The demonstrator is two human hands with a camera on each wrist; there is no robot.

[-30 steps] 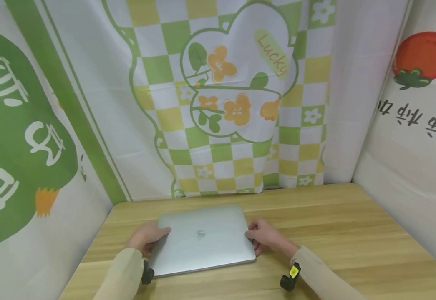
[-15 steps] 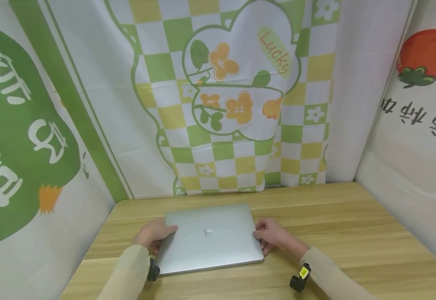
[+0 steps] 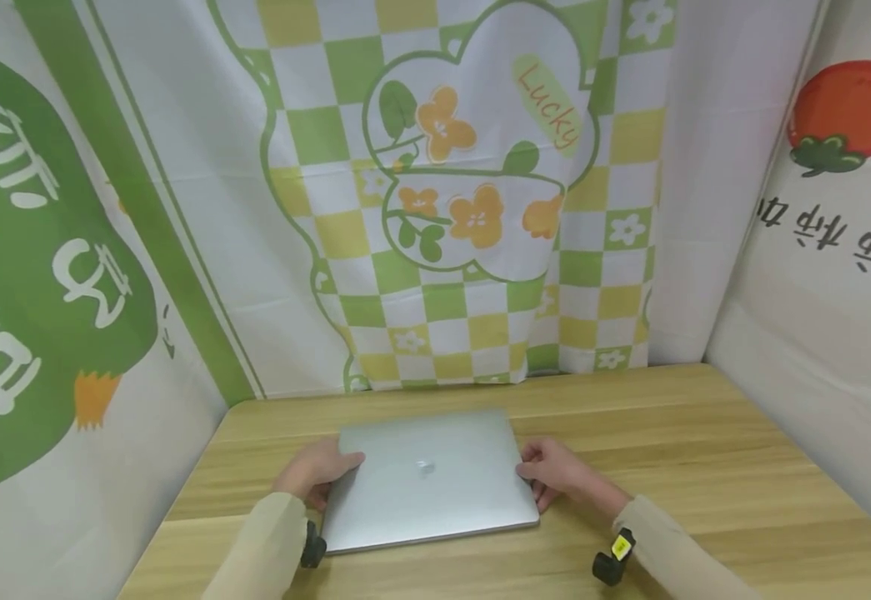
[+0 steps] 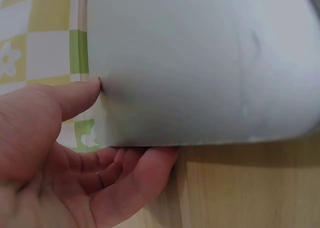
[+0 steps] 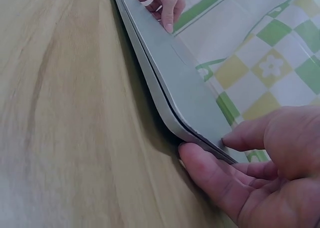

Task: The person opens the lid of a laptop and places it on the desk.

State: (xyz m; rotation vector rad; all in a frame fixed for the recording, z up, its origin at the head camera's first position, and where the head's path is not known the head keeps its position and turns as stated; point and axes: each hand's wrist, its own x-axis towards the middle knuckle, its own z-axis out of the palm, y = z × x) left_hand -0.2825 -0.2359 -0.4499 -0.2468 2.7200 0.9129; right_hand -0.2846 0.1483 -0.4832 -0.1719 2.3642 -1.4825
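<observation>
Cloth hangings on three sides, soft and faintly creased. Back cloth: green, yellow and white checks with small white flowers, a cloud-shaped outline above holding orange blossoms and the word "Lucky". Left cloth: broad green rounded shape with white brushed characters. Right cloth: pale, with a glossy-looking red-orange fruit print and dark characters below it.

Tabletop: pale yellow-brown wood look, long streaky grain, rounded far corners.

Laptop: folded flat, silver-grey, smooth satin lid with a soft sheen. Thin slab, rounded corners; dark seam line between lid and base along the edge in the right wrist view. Located at the near middle of the tabletop, between both hands, set slightly askew; shadow under its edge. Cannot tell whether the whole underside is off the wood.

Sleeves: plain cream fabric, one on each forearm.

Left grip: pinching the laptop's left side, thumb on the lid, fingers curled below the edge. Right grip: pinching the right side, thumb on top, index finger against the underside.

Wrist cameras: small, black; the right one bears a yellow label.

Logo: small, shiny, mid-lid; outline blurred.
</observation>
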